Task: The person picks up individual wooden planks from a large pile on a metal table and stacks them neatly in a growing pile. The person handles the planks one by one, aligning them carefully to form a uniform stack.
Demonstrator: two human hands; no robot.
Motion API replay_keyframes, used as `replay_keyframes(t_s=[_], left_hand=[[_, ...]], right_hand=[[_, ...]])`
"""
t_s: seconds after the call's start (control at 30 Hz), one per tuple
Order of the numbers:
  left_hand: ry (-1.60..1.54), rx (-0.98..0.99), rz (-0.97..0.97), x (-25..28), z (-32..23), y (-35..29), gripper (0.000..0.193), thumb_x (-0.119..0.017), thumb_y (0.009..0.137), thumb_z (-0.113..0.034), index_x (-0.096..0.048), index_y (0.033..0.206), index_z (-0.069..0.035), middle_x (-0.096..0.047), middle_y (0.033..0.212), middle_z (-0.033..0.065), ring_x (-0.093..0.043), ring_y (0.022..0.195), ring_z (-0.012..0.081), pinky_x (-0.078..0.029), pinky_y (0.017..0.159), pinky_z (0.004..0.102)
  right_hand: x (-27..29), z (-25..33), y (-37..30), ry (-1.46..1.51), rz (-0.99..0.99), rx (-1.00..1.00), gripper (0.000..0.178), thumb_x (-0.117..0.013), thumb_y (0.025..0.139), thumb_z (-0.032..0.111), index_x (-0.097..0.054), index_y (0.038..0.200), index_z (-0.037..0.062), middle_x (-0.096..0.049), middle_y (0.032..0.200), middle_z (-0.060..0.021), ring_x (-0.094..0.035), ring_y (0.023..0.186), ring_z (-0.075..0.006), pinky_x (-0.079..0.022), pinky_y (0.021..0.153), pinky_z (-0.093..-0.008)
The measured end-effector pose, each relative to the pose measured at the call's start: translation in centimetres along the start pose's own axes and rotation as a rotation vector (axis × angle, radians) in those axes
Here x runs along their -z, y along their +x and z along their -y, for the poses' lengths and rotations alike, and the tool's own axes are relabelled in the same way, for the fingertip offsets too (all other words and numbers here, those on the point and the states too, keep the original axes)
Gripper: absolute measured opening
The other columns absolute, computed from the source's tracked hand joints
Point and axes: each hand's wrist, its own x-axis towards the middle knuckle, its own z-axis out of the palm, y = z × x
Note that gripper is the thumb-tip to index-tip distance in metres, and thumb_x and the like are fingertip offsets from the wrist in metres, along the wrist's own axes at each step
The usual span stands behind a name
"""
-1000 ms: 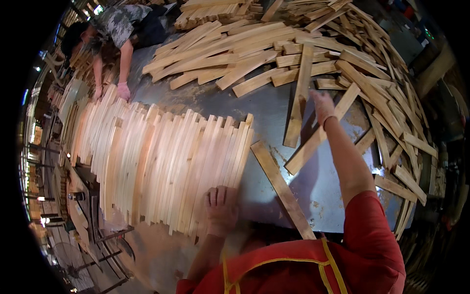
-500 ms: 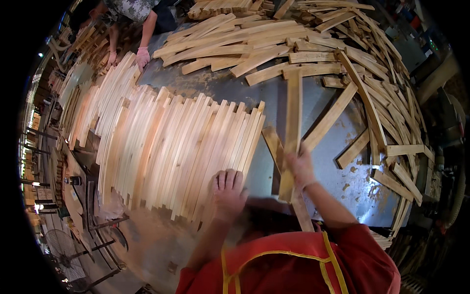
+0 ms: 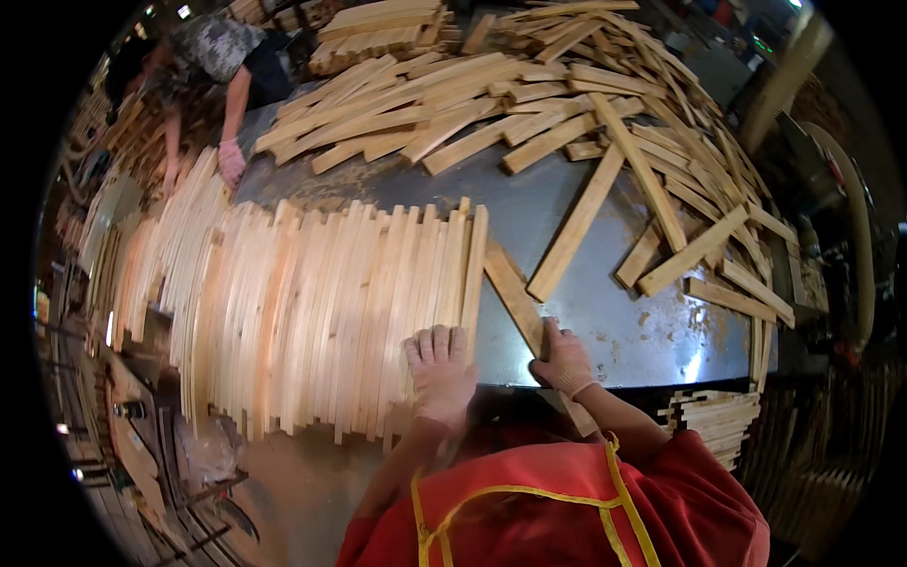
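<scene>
A long row of pale wooden strips lies side by side to my left. My left hand is flat on the near ends at the row's right side, fingers stretched out. A single browner wooden strip slants from beside the row's right end toward my body. My right hand is closed around its near part at the table's front edge, and the strip's near end shows below the hand. Another loose strip lies at an angle farther off on the metal table.
Heaped wooden strips curve around the table's far and right sides. At the far left, a co-worker's gloved hand touches the row. A neat stack of strips stands below the table at the right. Machinery stands beyond the right edge.
The strip my right hand held raised has left it; that hand now grips the slanting strip. Another strip now lies across the right-hand heap. My left hand stays on the row. The view has shifted.
</scene>
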Motion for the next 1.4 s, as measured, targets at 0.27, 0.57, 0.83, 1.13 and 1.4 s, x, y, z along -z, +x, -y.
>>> replay_keyframes(t_s=[0.27, 0.57, 0.83, 1.13, 1.4], left_hand=[[-0.027, -0.039, -0.065, -0.9, 0.4, 0.4, 0.076, -0.069, 0.089, -0.049, -0.052, 0.149, -0.006, -0.052, 0.142, 0.0146, -0.041, 0.142, 0.0361, -0.022, 0.125, 0.0615], [0.032, -0.003, 0.02, 1.8, -3.0, 2.7, 0.067, -0.073, 0.081, -0.037, -0.058, 0.135, 0.0, -0.054, 0.135, 0.0159, -0.047, 0.13, 0.0377, -0.031, 0.117, 0.0599], [0.023, -0.025, 0.022, 1.6, -3.2, 4.3, 0.069, -0.078, 0.076, -0.029, -0.059, 0.134, 0.001, -0.054, 0.137, 0.0189, -0.048, 0.13, 0.0427, -0.034, 0.116, 0.0635], [-0.09, -0.026, -0.087, 0.8, -2.5, 3.5, 0.074, -0.081, 0.077, -0.039, -0.059, 0.135, 0.0, -0.054, 0.14, 0.0188, -0.048, 0.132, 0.0416, -0.033, 0.118, 0.0622], [-0.094, 0.06, 0.042, 1.1, -2.9, 1.2, 0.076, -0.073, 0.089, -0.049, -0.055, 0.146, -0.003, -0.05, 0.15, 0.0157, -0.04, 0.145, 0.0364, -0.024, 0.126, 0.0607]], right_hand=[[-3.6, 4.0, 3.1, 0.812, 0.311, 0.235, 0.077, -0.072, 0.088, 0.03, -0.049, 0.156, 0.0015, -0.07, 0.13, -0.0245, -0.067, 0.119, -0.0339, -0.051, 0.106, -0.0397], [3.0, -3.5, 17.9, 0.757, -0.342, 0.141, 0.067, -0.071, 0.091, 0.02, -0.052, 0.153, 0.0041, -0.071, 0.122, -0.0218, -0.069, 0.106, -0.0322, -0.055, 0.096, -0.042], [10.3, -11.0, 27.1, 1.566, -0.16, -0.159, 0.051, -0.074, 0.093, 0.009, -0.058, 0.14, -0.0017, -0.072, 0.117, -0.0144, -0.073, 0.103, -0.0269, -0.061, 0.09, -0.0382], [-2.4, -2.7, 10.4, 0.769, 0.102, 0.171, 0.082, -0.074, 0.088, 0.016, -0.041, 0.162, 0.0073, -0.066, 0.138, -0.0271, -0.066, 0.128, -0.0394, -0.052, 0.109, -0.0436], [3.7, 5.1, 19.7, 0.604, -0.064, 0.407, 0.046, -0.064, 0.096, 0.037, -0.066, 0.132, 0.0075, -0.074, 0.112, -0.0256, -0.07, 0.107, -0.0436, -0.056, 0.091, -0.0486]])
